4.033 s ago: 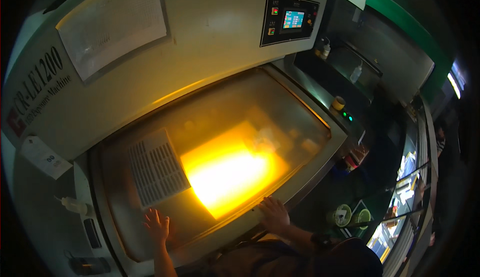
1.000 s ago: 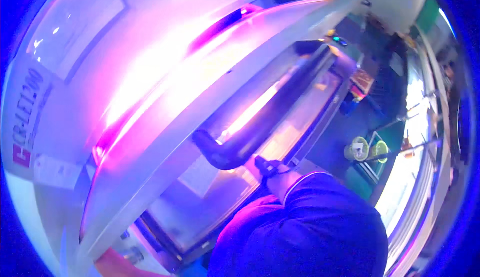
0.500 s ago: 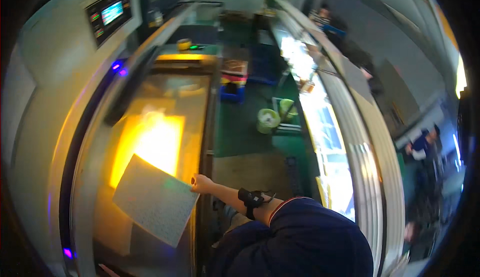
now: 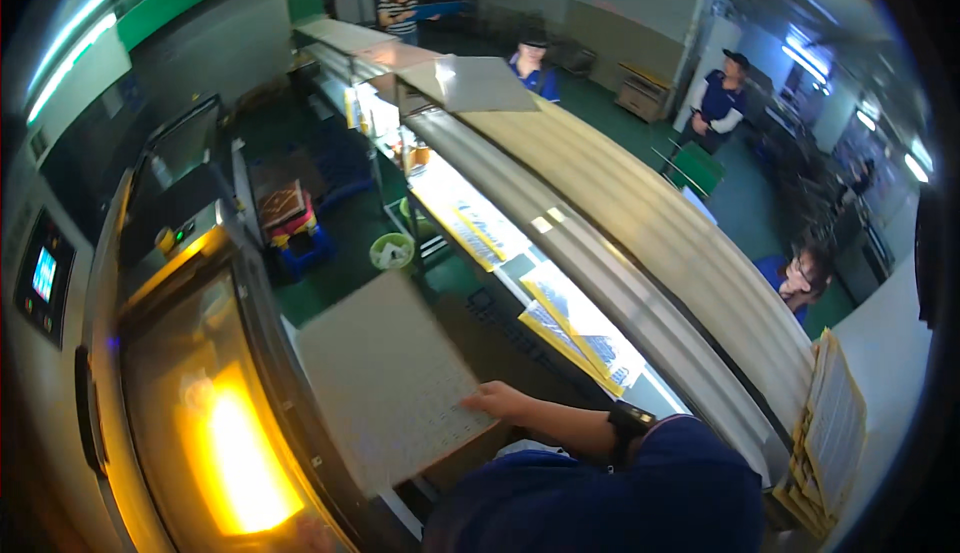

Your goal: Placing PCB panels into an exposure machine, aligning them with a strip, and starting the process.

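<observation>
Half done, seemingly: holding pale panel (image 4: 378, 373) clamped in fingers of right hand (image 4: 497, 402), just right of glowing machine bed (image 4: 165, 393). Not yet set down. Cannot tell left hand's fingers: out of view.

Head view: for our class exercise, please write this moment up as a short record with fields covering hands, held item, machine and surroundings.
Right hand: gripping the right side of the pale sheet
Left hand: cannot be made out
Sheet position: in the picture, just right of the machine bed
Machine light: bright yellow glow
Right wrist: dark band
Further right: yellow-edged sheets, brightly lit
Other people: at least four
</observation>
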A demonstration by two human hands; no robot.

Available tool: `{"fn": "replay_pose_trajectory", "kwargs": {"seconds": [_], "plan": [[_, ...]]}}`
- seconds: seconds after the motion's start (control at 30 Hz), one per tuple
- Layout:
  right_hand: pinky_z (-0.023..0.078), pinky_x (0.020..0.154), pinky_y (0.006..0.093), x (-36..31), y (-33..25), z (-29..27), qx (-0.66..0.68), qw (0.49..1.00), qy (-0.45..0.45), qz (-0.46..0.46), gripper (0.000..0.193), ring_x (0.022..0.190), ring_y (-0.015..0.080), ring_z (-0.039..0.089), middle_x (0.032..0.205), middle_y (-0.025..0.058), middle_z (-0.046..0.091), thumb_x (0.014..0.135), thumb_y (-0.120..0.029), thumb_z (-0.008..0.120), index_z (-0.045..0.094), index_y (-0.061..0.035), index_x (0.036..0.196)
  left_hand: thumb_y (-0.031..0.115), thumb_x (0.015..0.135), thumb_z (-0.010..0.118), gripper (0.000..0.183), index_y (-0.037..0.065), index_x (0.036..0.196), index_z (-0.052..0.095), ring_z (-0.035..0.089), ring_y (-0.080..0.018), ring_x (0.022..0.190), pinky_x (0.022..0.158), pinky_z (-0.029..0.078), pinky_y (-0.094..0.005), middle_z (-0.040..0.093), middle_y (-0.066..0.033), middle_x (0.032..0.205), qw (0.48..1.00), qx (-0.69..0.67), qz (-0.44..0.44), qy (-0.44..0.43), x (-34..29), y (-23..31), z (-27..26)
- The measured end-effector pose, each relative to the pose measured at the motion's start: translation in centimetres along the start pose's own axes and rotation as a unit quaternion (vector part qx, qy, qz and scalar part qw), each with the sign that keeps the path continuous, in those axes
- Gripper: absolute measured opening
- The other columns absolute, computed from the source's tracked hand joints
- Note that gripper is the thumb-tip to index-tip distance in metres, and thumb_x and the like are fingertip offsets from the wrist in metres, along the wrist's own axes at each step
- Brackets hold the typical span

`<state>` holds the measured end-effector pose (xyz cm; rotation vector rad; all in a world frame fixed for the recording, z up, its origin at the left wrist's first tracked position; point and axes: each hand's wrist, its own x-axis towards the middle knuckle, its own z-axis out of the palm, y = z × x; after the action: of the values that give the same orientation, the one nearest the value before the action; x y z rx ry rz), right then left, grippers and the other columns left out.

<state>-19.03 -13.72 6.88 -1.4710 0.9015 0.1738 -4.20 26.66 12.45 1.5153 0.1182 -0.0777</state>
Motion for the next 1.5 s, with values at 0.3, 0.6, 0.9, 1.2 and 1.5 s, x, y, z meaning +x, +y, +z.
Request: {"fn": "replay_pose_trajectory", "kwargs": {"seconds": [0.3,0.6,0.9,1.2,1.5], "plan": [[0.052,0.067,0.0313,-1.3,14.1,-12.9,0.484,0.858,0.169,0.012,0.037,0.077,0.0198,0.064,0.101,0.0087,0.069,0.098,-0.033,0.061,0.060,-0.0030,0.118,0.020,0.094,0.061,0.047,-0.003,0.133,0.051,0.060,-0.0221,0.113,0.099,0.047,-0.0367,0.063,-0.0157,0.122,0.945,0.150,-0.149,-0.251,0.7,-13.8,19.9],[0.052,0.050,0.0356,-3.5,17.4,-20.4,0.568,0.695,0.440,-0.036,0.044,0.052,0.0182,0.057,0.068,0.0054,0.058,0.095,-0.052,0.057,0.061,-0.0074,0.097,0.011,0.091,0.063,0.044,-0.006,0.130,0.054,0.063,-0.0162,0.105,0.091,0.050,-0.0286,0.065,-0.0144,0.122,0.829,0.257,-0.171,-0.465,4.5,-14.5,34.0],[0.030,0.040,0.0260,-2.5,14.4,-16.3,0.594,0.639,0.488,-0.016,0.066,0.042,0.0128,0.042,0.051,0.0015,0.043,0.089,-0.074,0.046,0.051,-0.0130,0.064,0.014,0.089,0.066,0.051,-0.005,0.134,0.050,0.053,-0.0317,0.124,0.106,0.041,-0.0398,0.055,-0.0200,0.134,0.702,0.244,0.246,-0.622,13.5,-11.1,58.4],[0.033,0.048,0.0260,1.8,2.9,-12.0,0.389,0.747,0.539,0.018,0.045,0.050,0.0094,0.044,0.057,0.0004,0.049,0.099,-0.040,0.052,0.057,-0.0082,0.067,0.036,0.094,0.058,0.058,-0.002,0.137,0.048,0.037,-0.0415,0.137,0.116,0.024,-0.0502,0.046,-0.0241,0.143,0.581,0.068,0.628,-0.512,18.1,4.5,88.8],[0.048,0.061,0.0325,-8.9,0.6,-15.3,0.615,0.295,0.685,-0.258,0.060,0.077,0.0189,0.062,0.112,0.0052,0.064,0.094,-0.069,0.039,0.053,-0.0210,0.126,0.046,0.087,0.065,0.076,0.000,0.143,0.042,0.045,-0.0388,0.126,0.107,0.034,-0.0481,0.050,-0.0212,0.136,0.453,0.237,0.711,-0.482,20.6,6.9,87.0]]}}
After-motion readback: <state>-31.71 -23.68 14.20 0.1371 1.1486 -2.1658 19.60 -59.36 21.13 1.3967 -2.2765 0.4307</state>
